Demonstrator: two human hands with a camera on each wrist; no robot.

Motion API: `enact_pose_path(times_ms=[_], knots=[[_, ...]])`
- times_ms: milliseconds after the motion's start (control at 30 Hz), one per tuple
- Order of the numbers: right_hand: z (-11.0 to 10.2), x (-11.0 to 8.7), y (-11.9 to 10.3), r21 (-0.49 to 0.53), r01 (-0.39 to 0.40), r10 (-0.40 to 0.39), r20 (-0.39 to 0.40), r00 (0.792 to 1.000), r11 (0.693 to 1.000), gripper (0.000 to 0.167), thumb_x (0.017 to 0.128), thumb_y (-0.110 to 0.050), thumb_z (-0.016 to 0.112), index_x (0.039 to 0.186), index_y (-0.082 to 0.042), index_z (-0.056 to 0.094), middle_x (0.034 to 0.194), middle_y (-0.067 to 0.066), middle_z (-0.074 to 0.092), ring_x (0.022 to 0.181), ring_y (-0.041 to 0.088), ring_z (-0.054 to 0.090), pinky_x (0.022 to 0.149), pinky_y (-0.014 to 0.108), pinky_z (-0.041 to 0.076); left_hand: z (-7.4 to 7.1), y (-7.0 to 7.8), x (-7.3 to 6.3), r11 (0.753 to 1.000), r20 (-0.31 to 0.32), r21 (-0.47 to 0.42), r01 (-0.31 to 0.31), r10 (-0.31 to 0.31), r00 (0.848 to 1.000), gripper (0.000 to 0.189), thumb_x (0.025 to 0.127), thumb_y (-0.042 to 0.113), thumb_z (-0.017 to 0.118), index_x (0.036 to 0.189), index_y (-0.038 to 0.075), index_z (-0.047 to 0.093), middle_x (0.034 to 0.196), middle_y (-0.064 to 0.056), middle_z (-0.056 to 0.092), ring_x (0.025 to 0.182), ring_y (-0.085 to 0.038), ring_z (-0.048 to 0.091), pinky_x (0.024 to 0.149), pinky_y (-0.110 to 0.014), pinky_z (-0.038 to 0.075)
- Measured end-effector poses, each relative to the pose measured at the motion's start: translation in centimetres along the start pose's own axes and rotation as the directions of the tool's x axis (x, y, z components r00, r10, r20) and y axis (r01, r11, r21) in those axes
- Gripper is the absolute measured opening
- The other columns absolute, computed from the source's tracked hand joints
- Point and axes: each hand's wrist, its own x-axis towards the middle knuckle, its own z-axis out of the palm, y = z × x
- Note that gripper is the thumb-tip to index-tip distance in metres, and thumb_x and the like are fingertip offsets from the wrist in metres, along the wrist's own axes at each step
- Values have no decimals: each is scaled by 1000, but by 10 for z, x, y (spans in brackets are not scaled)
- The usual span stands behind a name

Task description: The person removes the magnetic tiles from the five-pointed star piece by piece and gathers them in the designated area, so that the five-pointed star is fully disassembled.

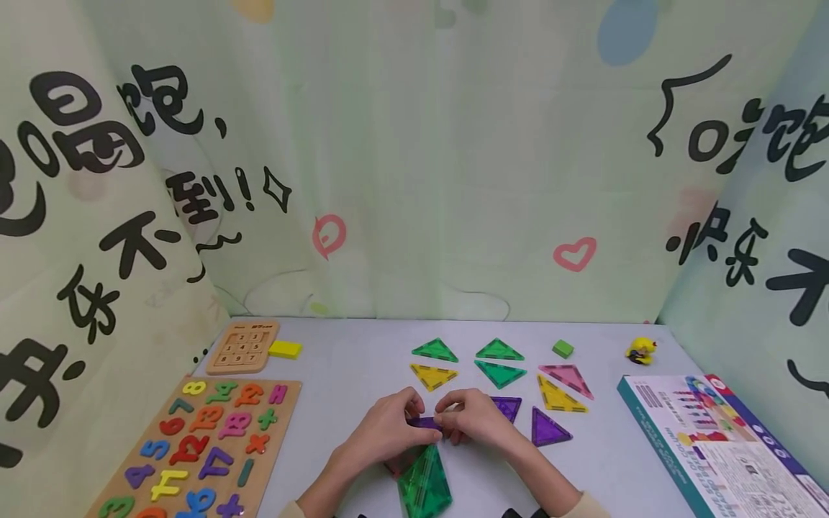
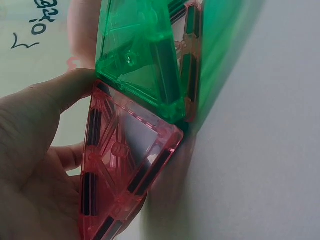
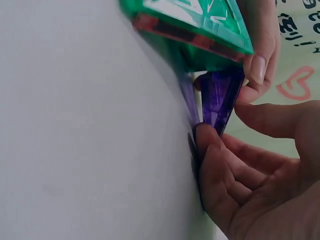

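Between both hands is a purple triangular magnetic tile (image 3: 217,95). My left hand (image 1: 388,424) holds its left side, the thumb along the near edge. My right hand (image 1: 476,417) pinches the other end between thumb and fingertips, as the right wrist view shows. Just in front stands a small built shape of green triangular tiles (image 1: 427,482), close to my wrists. A pink triangular tile (image 2: 120,155) joins the green part at a corner, with my left fingers behind it in the left wrist view.
Loose triangles lie beyond the hands: green (image 1: 499,350), yellow (image 1: 434,376), pink (image 1: 570,378) and purple (image 1: 549,428). A wooden number board (image 1: 291,403) is at left, a small number tray (image 1: 241,349) behind it. A box (image 1: 712,446) and a yellow duck toy (image 1: 641,350) are at right.
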Motion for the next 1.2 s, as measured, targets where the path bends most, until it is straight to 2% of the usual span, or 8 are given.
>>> enact_pose_path(times_ms=[167, 367, 533, 633, 767, 933, 1067, 1200], knots=[[7, -1, 0, 137, -74, 77, -18, 997, 988, 28, 89, -15, 70, 109, 4, 69, 67, 2, 69, 54, 10, 61, 52, 25, 53, -1, 0, -1, 1000, 1, -9, -22, 22, 1000, 45, 77, 48, 82, 101, 16, 59, 93, 2, 63, 85, -14, 54, 73, -31, 48], [8, 1, 4, 287, -134, 145, -20, 989, 948, 34, 87, -12, 71, 115, 7, 67, 67, 1, 70, 53, 7, 62, 52, 22, 53, -2, 2, -2, 1000, 9, -12, -21, 22, 1000, 44, 78, 48, 81, 99, 16, 59, 93, 1, 62, 85, -14, 53, 71, -31, 46], [7, 4, 10, 385, -138, 169, -48, 984, 913, 37, 85, -9, 72, 118, 6, 65, 66, 1, 69, 54, 7, 62, 54, 22, 55, -3, 2, -3, 1000, 10, -19, -21, 21, 1000, 46, 77, 49, 81, 99, 16, 58, 92, 1, 62, 84, -15, 53, 69, -29, 45], [5, 5, 12, 401, -104, 152, -90, 984, 910, 38, 84, -7, 72, 119, 7, 62, 64, 1, 66, 53, 8, 60, 54, 22, 54, -4, 2, -3, 1000, 12, -22, -9, 10, 1000, 46, 77, 50, 81, 100, 17, 58, 92, 1, 62, 84, -15, 53, 67, -28, 45], [5, 7, 11, 366, -48, 117, -171, 978, 930, 37, 84, -5, 72, 117, 7, 60, 63, 1, 64, 53, 10, 58, 55, 24, 54, -8, -2, -1, 1000, 29, -22, 20, -20, 999, 48, 79, 53, 79, 107, 17, 61, 98, 1, 64, 87, -17, 55, 70, -32, 48], [6, 13, 11, 291, 1, 77, -258, 963, 957, 31, 83, -2, 73, 110, 7, 62, 63, 5, 66, 52, 11, 60, 54, 26, 56, -23, -9, -2, 999, 70, 17, 46, -47, 996, 48, 85, 51, 74, 115, 15, 65, 104, -3, 67, 91, -18, 59, 74, -39, 53], [7, 18, 12, 122, 26, 12, -299, 954, 992, 27, 83, -2, 74, 107, 5, 63, 61, 5, 65, 48, 12, 60, 51, 27, 54, -33, -16, -4, 994, 109, 64, 88, -95, 989, 40, 88, 49, 71, 109, 14, 68, 93, -2, 66, 83, -18, 56, 66, -34, 48], [7, 22, 12, -44, 26, -38, -320, 947, 999, 25, 83, -4, 75, 105, 2, 65, 55, 3, 59, 44, 13, 55, 48, 28, 48, -40, -21, -6, 991, 143, 78, 109, -119, 982, 35, 89, 47, 69, 96, 12, 72, 86, -1, 64, 79, -17, 53, 64, -31, 42]])
